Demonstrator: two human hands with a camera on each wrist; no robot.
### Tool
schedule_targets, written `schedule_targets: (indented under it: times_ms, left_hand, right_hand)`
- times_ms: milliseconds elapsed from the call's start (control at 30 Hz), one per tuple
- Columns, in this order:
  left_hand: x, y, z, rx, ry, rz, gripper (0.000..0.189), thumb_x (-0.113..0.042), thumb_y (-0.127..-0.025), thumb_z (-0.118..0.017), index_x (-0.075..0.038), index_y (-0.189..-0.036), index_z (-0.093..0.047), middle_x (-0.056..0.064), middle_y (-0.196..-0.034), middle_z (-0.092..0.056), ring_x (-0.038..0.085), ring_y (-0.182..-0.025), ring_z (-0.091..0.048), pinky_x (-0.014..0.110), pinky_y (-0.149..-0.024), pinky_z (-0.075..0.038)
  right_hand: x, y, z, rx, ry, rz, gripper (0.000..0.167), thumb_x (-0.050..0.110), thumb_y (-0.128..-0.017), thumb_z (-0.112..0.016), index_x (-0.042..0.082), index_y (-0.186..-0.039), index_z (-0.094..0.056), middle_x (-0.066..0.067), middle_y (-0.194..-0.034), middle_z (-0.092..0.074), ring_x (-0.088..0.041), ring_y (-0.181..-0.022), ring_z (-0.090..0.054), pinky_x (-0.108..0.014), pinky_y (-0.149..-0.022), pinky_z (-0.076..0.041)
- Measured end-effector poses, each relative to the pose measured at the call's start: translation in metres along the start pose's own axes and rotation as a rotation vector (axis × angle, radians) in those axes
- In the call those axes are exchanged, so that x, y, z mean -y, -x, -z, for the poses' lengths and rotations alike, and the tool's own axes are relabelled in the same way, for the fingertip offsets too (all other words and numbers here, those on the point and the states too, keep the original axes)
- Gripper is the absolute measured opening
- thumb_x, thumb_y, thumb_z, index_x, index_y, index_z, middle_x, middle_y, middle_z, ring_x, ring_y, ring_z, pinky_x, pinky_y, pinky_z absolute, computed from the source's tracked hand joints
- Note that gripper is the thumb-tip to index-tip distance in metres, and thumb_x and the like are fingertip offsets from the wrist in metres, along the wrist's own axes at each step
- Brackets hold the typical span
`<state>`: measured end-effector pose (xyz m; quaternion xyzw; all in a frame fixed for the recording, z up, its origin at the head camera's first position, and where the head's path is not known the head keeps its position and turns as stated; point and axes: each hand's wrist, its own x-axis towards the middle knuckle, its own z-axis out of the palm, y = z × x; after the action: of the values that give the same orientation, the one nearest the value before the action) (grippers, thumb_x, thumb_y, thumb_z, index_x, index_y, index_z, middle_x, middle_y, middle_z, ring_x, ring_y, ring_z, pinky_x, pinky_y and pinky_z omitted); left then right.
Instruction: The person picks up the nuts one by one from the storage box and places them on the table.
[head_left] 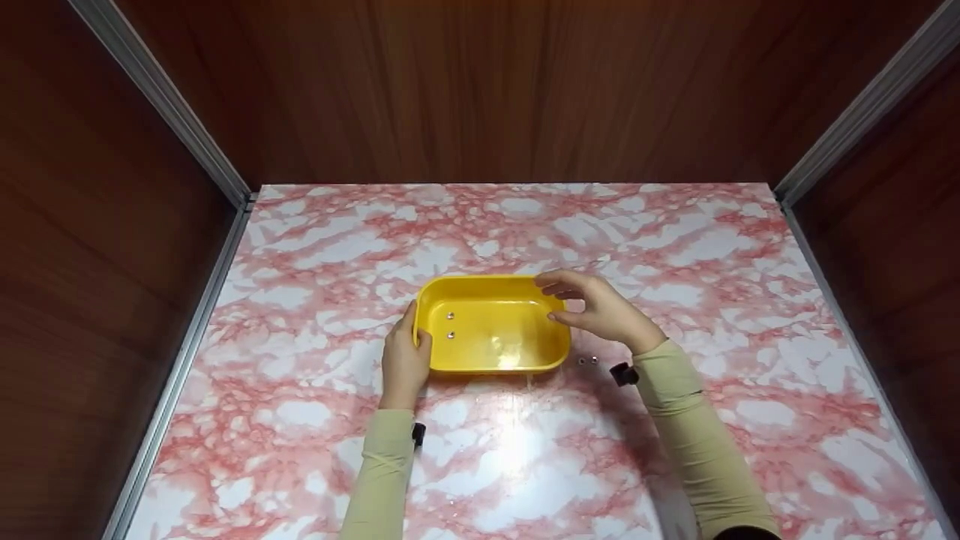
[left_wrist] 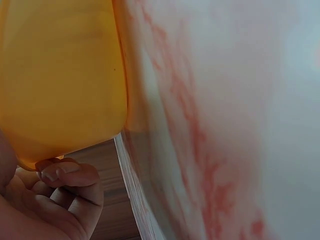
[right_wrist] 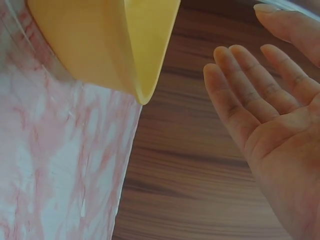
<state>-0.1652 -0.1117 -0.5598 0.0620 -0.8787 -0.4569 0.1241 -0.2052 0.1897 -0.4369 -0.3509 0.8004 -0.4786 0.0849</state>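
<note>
A yellow plastic tub with rounded corners is near the middle of the table. My left hand grips its left end, thumb over the rim and fingers outside; curled fingers show at the rim in the left wrist view. Inside the tub, toward the left, lie two small shiny metal pieces, too small to tell their kind. My right hand hovers by the tub's right end with fingers spread and slightly bent. In the right wrist view the right palm holds nothing and stands apart from the tub.
Two more small metal pieces lie on the table just right of the tub, below the right hand. The red-and-white marbled table is bounded by dark wood panels at the back and both sides, with metal rails along the side edges.
</note>
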Motion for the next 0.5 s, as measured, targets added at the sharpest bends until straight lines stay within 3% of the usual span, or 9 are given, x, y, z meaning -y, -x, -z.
schedule_targets:
  times_ms: [100,333,500]
  left_hand:
    - [0.001,0.000,0.000,0.001,0.002,-0.002,0.052,-0.002,-0.091,-0.054,-0.001,-0.142,-0.044,0.021,-0.128,-0.056,0.031,-0.115,-0.054,0.042,-0.098,-0.043]
    - [0.001,0.000,0.000,0.006,0.009,0.004,0.053,-0.002,-0.091,-0.054,-0.002,-0.142,-0.043,0.021,-0.129,-0.055,0.031,-0.115,-0.054,0.042,-0.099,-0.043]
    - [0.002,0.000,-0.001,0.006,0.013,0.002,0.052,-0.002,-0.091,-0.054,-0.001,-0.142,-0.044,0.020,-0.131,-0.055,0.031,-0.116,-0.053,0.042,-0.099,-0.042]
  right_hand:
    - [-0.002,-0.002,-0.001,0.005,-0.005,0.003,0.046,-0.010,-0.083,-0.066,-0.005,-0.127,-0.054,-0.021,-0.125,-0.056,-0.044,-0.112,-0.053,-0.056,-0.096,-0.041]
    - [-0.032,-0.008,-0.005,0.001,-0.004,-0.008,0.051,-0.008,-0.082,-0.068,0.001,-0.130,-0.054,-0.015,-0.127,-0.057,-0.040,-0.113,-0.053,-0.051,-0.097,-0.042]
    - [-0.035,-0.011,-0.007,0.008,-0.013,-0.012,0.049,-0.001,-0.084,-0.070,0.006,-0.130,-0.055,-0.007,-0.127,-0.058,-0.036,-0.113,-0.054,-0.045,-0.098,-0.043]
